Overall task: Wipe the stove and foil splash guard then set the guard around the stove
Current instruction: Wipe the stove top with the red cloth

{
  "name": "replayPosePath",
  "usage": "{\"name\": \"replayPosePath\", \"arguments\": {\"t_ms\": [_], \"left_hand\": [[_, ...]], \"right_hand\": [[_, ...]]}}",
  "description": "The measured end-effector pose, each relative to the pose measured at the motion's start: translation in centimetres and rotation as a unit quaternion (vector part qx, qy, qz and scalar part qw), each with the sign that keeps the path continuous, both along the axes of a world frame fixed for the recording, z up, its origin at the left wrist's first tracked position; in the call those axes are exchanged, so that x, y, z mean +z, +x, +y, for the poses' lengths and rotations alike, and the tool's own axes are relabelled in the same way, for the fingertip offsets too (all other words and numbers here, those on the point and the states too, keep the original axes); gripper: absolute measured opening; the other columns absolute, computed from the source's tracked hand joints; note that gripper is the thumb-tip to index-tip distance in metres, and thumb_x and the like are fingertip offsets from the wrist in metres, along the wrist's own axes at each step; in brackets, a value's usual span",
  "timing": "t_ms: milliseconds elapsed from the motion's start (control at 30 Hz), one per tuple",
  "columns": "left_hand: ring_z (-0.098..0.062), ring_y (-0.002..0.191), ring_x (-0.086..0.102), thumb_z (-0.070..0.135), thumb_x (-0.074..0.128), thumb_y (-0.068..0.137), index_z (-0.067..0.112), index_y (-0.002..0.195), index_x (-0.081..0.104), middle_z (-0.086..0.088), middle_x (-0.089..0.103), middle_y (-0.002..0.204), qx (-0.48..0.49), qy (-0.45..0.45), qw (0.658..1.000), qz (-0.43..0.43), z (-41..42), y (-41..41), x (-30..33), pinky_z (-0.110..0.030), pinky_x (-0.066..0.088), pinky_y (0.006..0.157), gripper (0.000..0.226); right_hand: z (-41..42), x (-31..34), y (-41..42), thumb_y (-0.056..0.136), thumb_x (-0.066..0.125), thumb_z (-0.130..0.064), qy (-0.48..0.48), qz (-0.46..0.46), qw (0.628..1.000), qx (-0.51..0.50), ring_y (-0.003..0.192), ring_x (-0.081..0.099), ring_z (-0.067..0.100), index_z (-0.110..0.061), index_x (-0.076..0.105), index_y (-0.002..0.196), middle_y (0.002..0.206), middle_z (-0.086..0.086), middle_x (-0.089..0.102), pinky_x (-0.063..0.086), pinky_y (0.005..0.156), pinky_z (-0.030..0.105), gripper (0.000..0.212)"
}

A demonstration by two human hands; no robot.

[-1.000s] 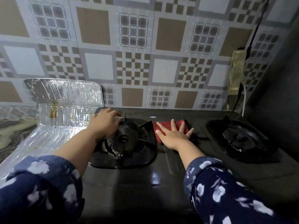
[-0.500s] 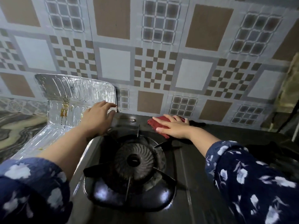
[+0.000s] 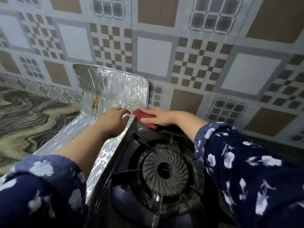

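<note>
A black gas stove (image 3: 125, 162) fills the lower middle, its left burner (image 3: 164, 171) right below me. A silver foil splash guard (image 3: 111, 86) with yellow-brown drips stands bent along the stove's left side and leans on the tiled wall. My right hand (image 3: 158, 116) presses a red cloth (image 3: 143, 115) flat on the stove's back left corner. My left hand (image 3: 113, 122) hovers over the stove's left edge next to the foil, fingers apart and slightly blurred, holding nothing.
A marbled countertop (image 3: 28, 116) spreads to the left of the foil. The patterned tile wall (image 3: 154, 51) rises directly behind the stove. My dark floral sleeves cover the lower corners of the view.
My right hand slid the red cloth from beside the burner to the stove's back left corner. My left hand left the burner and moved toward the foil. My view moved closer and leftward.
</note>
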State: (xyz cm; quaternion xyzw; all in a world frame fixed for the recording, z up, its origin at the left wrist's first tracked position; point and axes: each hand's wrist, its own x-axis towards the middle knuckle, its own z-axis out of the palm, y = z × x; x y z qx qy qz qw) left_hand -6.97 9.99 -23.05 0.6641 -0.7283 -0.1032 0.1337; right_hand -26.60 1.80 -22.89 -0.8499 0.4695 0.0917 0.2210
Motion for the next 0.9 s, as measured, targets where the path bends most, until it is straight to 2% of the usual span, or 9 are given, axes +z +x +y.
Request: {"name": "replayPosePath", "arguments": {"t_ms": [133, 200, 267, 367, 467, 533, 633, 767, 900], "left_hand": [[-0.027, 0.131, 0.041, 0.033, 0.036, 0.096, 0.021, 0.129, 0.049, -0.008, 0.046, 0.142, 0.001, -0.001, 1.000, -0.003, 0.7, -0.7, 0.8, -0.048, 0.036, 0.107, 0.038], [-0.027, 0.132, 0.040, 0.032, 0.036, 0.096, 0.021, 0.129, 0.049, -0.008, 0.046, 0.141, -0.001, -0.007, 1.000, -0.003, 1.3, -1.2, 1.3, -0.048, 0.035, 0.107, 0.037], [-0.026, 0.133, 0.038, 0.032, 0.037, 0.096, 0.021, 0.129, 0.049, -0.007, 0.046, 0.141, -0.004, -0.006, 1.000, -0.007, 2.2, -1.6, 1.7, -0.047, 0.034, 0.108, 0.038], [-0.025, 0.132, 0.039, 0.033, 0.036, 0.096, 0.021, 0.129, 0.049, -0.007, 0.047, 0.140, -0.010, -0.005, 1.000, -0.010, 3.8, -2.2, 2.4, -0.046, 0.035, 0.107, 0.038], [-0.027, 0.129, 0.042, 0.032, 0.035, 0.097, 0.018, 0.128, 0.052, -0.009, 0.049, 0.138, -0.032, -0.020, 0.999, 0.007, 5.2, -3.2, 3.3, -0.045, 0.036, 0.106, 0.037], [-0.028, 0.126, 0.045, 0.032, 0.035, 0.097, 0.018, 0.126, 0.053, -0.008, 0.051, 0.137, -0.044, -0.031, 0.998, 0.010, 5.9, -4.0, 3.9, -0.046, 0.038, 0.105, 0.037], [-0.028, 0.126, 0.045, 0.031, 0.036, 0.096, 0.018, 0.126, 0.053, -0.008, 0.051, 0.137, -0.063, -0.048, 0.997, 0.022, 7.2, -5.2, 4.5, -0.046, 0.037, 0.105, 0.037], [-0.028, 0.125, 0.046, 0.033, 0.037, 0.095, 0.018, 0.126, 0.053, -0.008, 0.051, 0.135, -0.093, -0.052, 0.994, 0.019, 9.0, -6.1, 4.6, -0.048, 0.037, 0.105, 0.038], [-0.029, 0.124, 0.046, 0.032, 0.037, 0.094, 0.017, 0.124, 0.055, -0.010, 0.052, 0.134, -0.113, -0.068, 0.991, 0.022, 10.7, -6.3, 4.7, -0.046, 0.038, 0.104, 0.037]], "right_hand": [[0.1, -0.4, 1.1, 0.095, 0.023, -0.057, -0.031, -0.034, 0.999, -0.027, 0.140, 0.026, 0.031, -0.049, 0.009, 0.144, 0.155, 0.011, 0.024, 0.022, 0.111, 0.044, 0.052], [0.6, -0.4, 0.2, 0.099, 0.023, -0.048, -0.039, -0.054, 0.996, -0.064, 0.131, 0.039, 0.030, -0.043, 0.017, 0.145, 0.147, 0.009, 0.039, 0.032, 0.098, 0.036, 0.047], [0.9, -0.4, -2.0, 0.099, 0.019, -0.049, -0.040, -0.029, 0.991, -0.123, 0.130, 0.041, 0.031, -0.042, 0.018, 0.145, 0.147, 0.009, 0.040, 0.033, 0.100, 0.038, 0.047], [2.7, -0.4, -7.2, 0.093, 0.011, -0.061, -0.034, 0.058, 0.978, -0.197, 0.141, 0.023, 0.036, -0.049, 0.008, 0.144, 0.156, 0.007, 0.023, 0.014, 0.114, 0.055, 0.052], [6.7, -0.5, -11.6, 0.090, 0.009, -0.066, -0.064, 0.058, 0.967, -0.241, 0.146, 0.000, 0.030, -0.060, 0.001, 0.138, 0.160, -0.009, 0.001, -0.011, 0.109, 0.062, 0.049], [9.4, -0.6, -12.9, 0.093, 0.011, -0.062, -0.078, 0.047, 0.962, -0.258, 0.146, -0.010, 0.025, -0.061, 0.002, 0.138, 0.159, -0.012, -0.006, -0.015, 0.108, 0.061, 0.046], [12.9, -0.7, -14.0, 0.097, 0.013, -0.049, -0.091, 0.046, 0.957, -0.272, 0.145, -0.015, 0.022, -0.059, 0.004, 0.139, 0.159, -0.013, -0.010, -0.015, 0.110, 0.060, 0.044], [17.5, -1.1, -14.9, 0.095, 0.011, -0.055, -0.106, 0.056, 0.940, -0.319, 0.146, -0.014, 0.021, -0.060, 0.008, 0.138, 0.158, -0.016, -0.006, -0.021, 0.104, 0.062, 0.043], [21.6, -1.5, -14.1, 0.093, 0.009, -0.059, -0.115, 0.073, 0.920, -0.366, 0.146, -0.015, 0.019, -0.049, 0.011, 0.144, 0.158, -0.018, -0.007, -0.025, 0.101, 0.063, 0.051]]}}
